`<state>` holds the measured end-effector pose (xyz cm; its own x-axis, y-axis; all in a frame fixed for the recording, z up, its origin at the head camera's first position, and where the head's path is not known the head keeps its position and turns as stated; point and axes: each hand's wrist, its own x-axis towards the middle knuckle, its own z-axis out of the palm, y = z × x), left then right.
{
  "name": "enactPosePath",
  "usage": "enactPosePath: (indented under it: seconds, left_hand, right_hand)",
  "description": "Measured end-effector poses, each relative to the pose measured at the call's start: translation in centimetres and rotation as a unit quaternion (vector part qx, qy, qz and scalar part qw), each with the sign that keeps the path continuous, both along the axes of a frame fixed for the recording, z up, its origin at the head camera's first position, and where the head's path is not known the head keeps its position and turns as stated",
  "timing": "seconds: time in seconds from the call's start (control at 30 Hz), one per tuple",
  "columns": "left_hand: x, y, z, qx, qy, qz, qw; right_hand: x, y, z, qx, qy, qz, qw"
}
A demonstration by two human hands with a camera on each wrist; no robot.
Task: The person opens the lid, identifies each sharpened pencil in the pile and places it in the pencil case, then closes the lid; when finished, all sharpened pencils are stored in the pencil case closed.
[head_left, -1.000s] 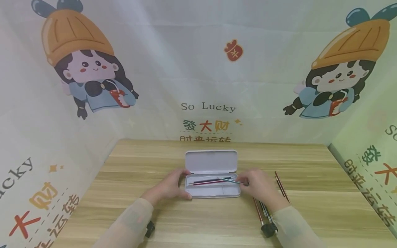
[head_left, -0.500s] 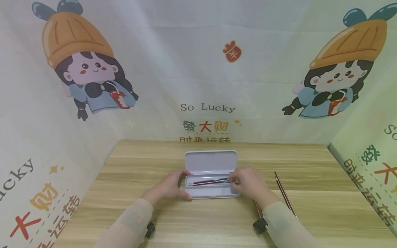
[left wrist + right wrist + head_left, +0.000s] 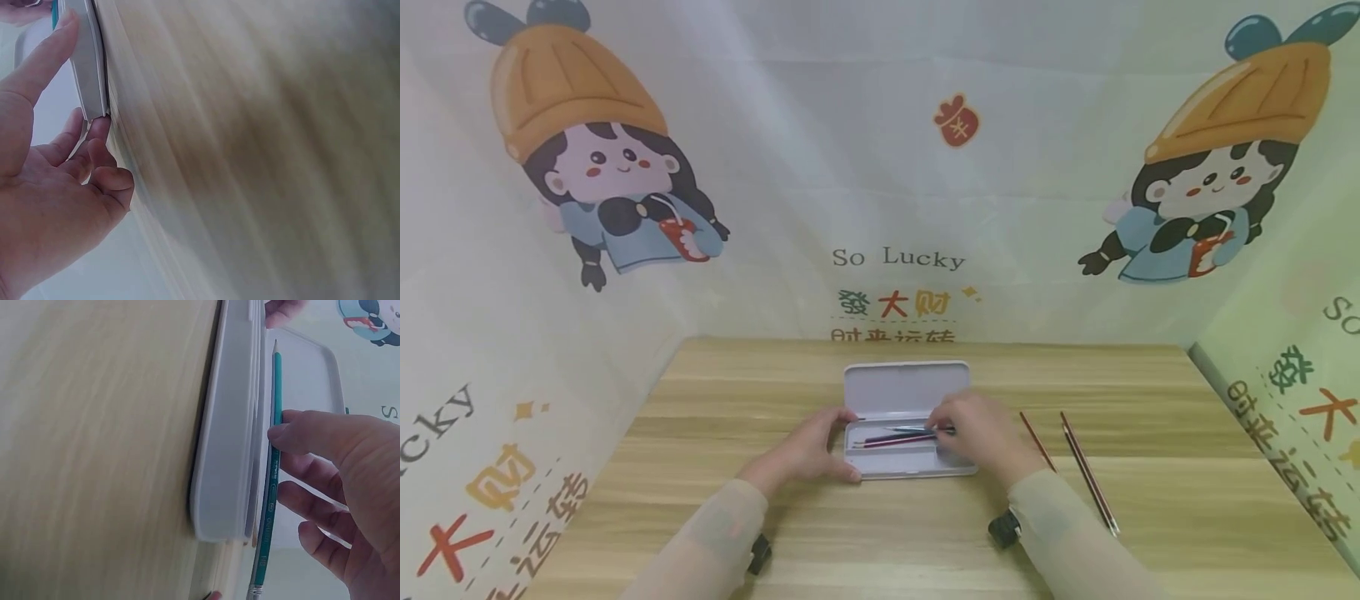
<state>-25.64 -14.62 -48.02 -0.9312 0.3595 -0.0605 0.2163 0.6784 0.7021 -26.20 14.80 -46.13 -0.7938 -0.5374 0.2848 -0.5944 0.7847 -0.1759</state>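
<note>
A white pencil case [image 3: 887, 463] lies on the table with its lid [image 3: 906, 390] raised at the back. My left hand [image 3: 805, 446] grips its left end, thumb at the front edge and fingers at the back. Between thumb and fingers my right hand [image 3: 350, 469] pinches a green pencil [image 3: 270, 487], held lengthwise over the case with its sharpened tip to the left. Beneath it, dark and red pencils [image 3: 880, 442] lie in the long rear compartment. The right hand hides the case's back right corner in the head view.
To the right of the case, red and dark pencils [image 3: 1090, 475] lie slanted on the wooden table [image 3: 1165, 417], partly beside the right forearm. A thin red pencil [image 3: 1036, 438] lies nearer the right hand. Printed cloth walls [image 3: 760, 250] enclose the table's back and sides.
My right hand has moved left with the green pencil, from the case's right end to farther over the rear compartment. The left hand keeps its grip on the case.
</note>
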Motion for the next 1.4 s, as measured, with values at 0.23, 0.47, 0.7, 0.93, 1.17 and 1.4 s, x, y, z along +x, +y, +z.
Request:
enactPosePath:
  seconds: [0.23, 0.47, 0.7, 0.93, 1.17, 1.4]
  left_hand:
    - [0.1, -0.2, 0.2, 0.003, 0.001, 0.003, 1.0000]
    - [0.1, -0.1, 0.3, -0.001, 0.004, -0.006, 1.0000]
    - [-0.1, -0.4, 0.4, -0.001, -0.003, -0.005, 1.0000]
    - [-0.1, -0.4, 0.6, 0.001, -0.010, 0.003, 0.9999]
    - [0.0, -0.3, 0.4, -0.005, -0.001, -0.004, 1.0000]
    - [-0.1, -0.3, -0.1, 0.000, 0.000, -0.007, 1.0000]
  right_hand:
    - [-0.6, -1.6, 0.2, 0.009, 0.005, 0.010, 0.9999]
    - [-0.6, -3.0, -0.2, 0.013, -0.001, 0.010, 0.9999]
    - [-0.9, -4.5, -0.6, -0.008, -0.021, 0.022, 0.9995]
    - [-1.0, -4.9, -0.8, -0.014, -0.044, 0.012, 0.9989]
    - [-1.1, -4.8, -1.0, -0.039, -0.086, 0.007, 0.9955]
    - [-0.9, -4.4, -1.2, -0.043, -0.076, 0.010, 0.9961]
